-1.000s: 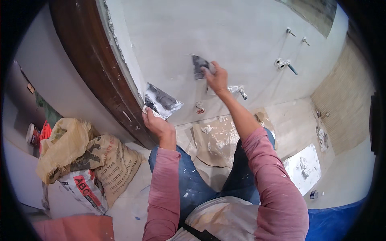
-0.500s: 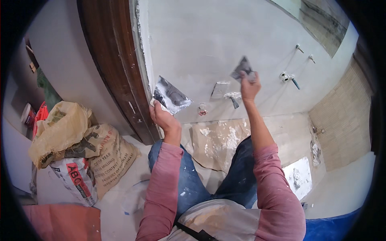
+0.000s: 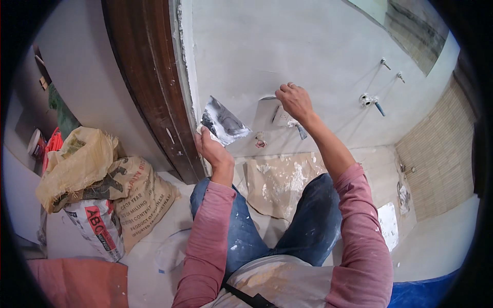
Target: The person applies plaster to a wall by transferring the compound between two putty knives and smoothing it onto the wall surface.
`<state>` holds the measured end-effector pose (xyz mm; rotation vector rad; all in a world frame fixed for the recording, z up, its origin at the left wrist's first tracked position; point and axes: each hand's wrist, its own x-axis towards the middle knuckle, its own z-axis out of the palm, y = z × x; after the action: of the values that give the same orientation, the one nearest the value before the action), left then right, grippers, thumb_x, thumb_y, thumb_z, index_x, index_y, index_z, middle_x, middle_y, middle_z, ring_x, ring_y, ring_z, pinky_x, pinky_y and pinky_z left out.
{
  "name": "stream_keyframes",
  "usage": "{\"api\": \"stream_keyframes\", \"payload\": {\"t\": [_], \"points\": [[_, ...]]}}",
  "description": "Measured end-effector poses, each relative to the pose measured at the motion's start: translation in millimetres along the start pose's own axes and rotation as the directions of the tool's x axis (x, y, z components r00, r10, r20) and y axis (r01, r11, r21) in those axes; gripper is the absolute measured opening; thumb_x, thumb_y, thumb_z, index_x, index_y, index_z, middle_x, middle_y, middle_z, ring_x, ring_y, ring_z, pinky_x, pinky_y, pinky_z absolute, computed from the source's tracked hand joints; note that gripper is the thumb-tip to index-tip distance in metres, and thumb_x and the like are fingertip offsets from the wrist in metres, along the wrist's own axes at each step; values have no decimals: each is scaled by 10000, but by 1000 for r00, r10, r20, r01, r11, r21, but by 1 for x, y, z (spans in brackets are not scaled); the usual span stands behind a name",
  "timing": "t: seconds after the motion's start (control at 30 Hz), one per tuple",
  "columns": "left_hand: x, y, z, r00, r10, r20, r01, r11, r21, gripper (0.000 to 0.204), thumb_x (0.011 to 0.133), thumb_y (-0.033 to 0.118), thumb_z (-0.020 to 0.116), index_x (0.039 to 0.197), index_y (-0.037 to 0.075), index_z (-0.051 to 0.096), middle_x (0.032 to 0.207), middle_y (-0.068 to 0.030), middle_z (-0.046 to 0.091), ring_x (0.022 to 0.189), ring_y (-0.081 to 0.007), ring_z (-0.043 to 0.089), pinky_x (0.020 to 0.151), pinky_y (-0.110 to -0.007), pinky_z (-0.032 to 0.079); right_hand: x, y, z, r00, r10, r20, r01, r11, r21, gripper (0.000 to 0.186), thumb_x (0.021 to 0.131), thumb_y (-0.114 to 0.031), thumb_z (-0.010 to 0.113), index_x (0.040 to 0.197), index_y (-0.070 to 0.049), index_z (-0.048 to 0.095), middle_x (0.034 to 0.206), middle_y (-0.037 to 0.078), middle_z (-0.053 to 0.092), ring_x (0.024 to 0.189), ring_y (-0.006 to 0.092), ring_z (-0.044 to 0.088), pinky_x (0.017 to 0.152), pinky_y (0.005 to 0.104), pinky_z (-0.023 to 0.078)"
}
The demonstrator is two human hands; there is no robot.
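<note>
Plaster is being spread on the grey wall (image 3: 308,46) with a trowel (image 3: 269,110) gripped by right hand (image 3: 294,101) fingers, best pressed flat, while left hand (image 3: 211,149) fingers are clasping the loaded hawk (image 3: 224,122).

Grey plastered wall (image 3: 308,46) far; dark wooden door frame (image 3: 149,87) left; tan tiled wall (image 3: 436,154) right; sacks (image 3: 102,179) on floor (image 3: 436,246) left.

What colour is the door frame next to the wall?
Dark brown wood, the door frame, seen in the head view.
</note>
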<state>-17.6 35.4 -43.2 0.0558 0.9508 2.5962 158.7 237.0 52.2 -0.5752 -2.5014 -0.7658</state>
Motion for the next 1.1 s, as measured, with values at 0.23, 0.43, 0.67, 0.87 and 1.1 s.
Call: {"api": "stream_keyframes", "payload": {"t": [0.23,0.43,0.67,0.87,1.1], "points": [[-12,14,10,996,-52,67,58,994,-88,410,1027,228,537,1286,-90,532,1238,-149,601,1111,-245,597,976,-361,463,26,47,-47,816,339,-468,-332,938,101,55,847,-191,707,901,-180,712,883,15,672,825,270,679,642,399,540],[-1,9,2,998,-16,55,19,999,-39,425,1021,222,539,1285,-110,524,1250,-157,594,1128,-253,586,989,-368,454,-2,28,-54,871,231,-434,-151,966,211,82,823,-114,733,835,-195,734,881,-22,700,814,231,675,617,380,542],[-4,0,2,999,-44,5,44,999,4,399,1013,247,548,1328,3,552,1276,-136,627,1129,-285,660,885,-411,565,-15,17,-3,995,-3,97,6,1000,-22,132,834,-75,612,853,-179,691,910,9,650,957,218,636,771,395,540],[0,-10,-1,999,-27,-32,27,1000,12,384,1007,259,558,1306,17,573,1239,-116,647,1081,-269,681,854,-389,570,14,58,-21,928,148,-341,-191,977,-95,80,802,-128,696,865,-177,705,863,-5,666,831,228,657,644,364,543],[3,1,-1,1000,-15,1,15,1000,1,369,1021,251,547,1259,-29,567,1246,-135,613,1103,-250,630,928,-374,500,-2,35,-62,895,177,-409,-170,984,52,48,794,-163,739,808,-179,697,852,-11,653,835,217,654,640,364,541]]}}
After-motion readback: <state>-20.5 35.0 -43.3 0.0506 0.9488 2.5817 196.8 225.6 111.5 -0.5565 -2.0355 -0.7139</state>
